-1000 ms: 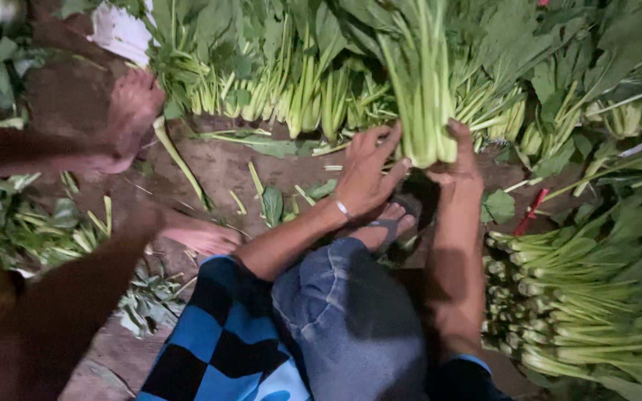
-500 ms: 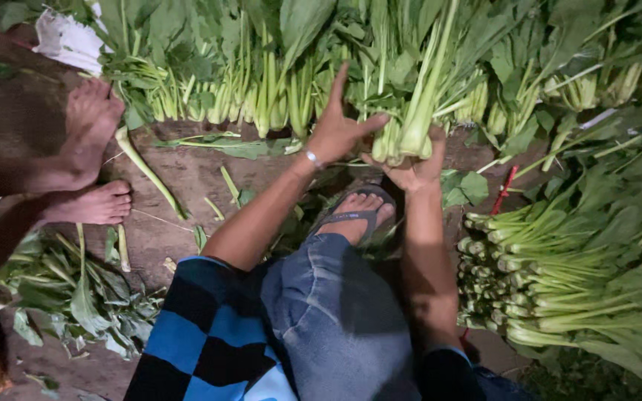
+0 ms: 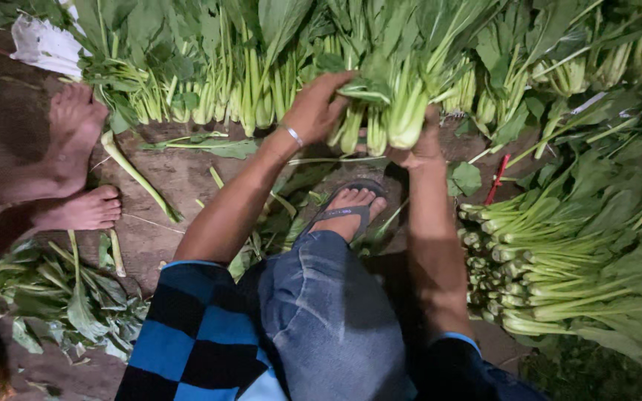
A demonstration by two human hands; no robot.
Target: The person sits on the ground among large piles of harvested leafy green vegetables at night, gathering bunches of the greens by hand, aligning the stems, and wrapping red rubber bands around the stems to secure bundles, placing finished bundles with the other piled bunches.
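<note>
Both my hands hold one bunch of leafy greens (image 3: 395, 111) with pale green stalks, lifted above the dirt ground. My left hand (image 3: 317, 111), a thin bracelet at the wrist, grips the bunch's left side near a folded leaf. My right hand (image 3: 421, 145) clasps the stalk ends from below. Under the bunch my foot in a grey sandal (image 3: 347, 212) rests on the ground, with my denim-clad knee below it.
A long row of greens (image 3: 209, 89) lies along the top. A stacked pile of bunches (image 3: 559, 260) sits at the right, loose leaves (image 3: 53, 297) at the lower left. Another person's bare feet (image 3: 76, 171) stand at the left. White paper (image 3: 46, 44) lies top left, a red strip (image 3: 498, 178) right of centre.
My left hand went from spread open beside the bunch to gripping its left side. The bunch stays held from below by my right hand. The other person's feet shifted slightly.
</note>
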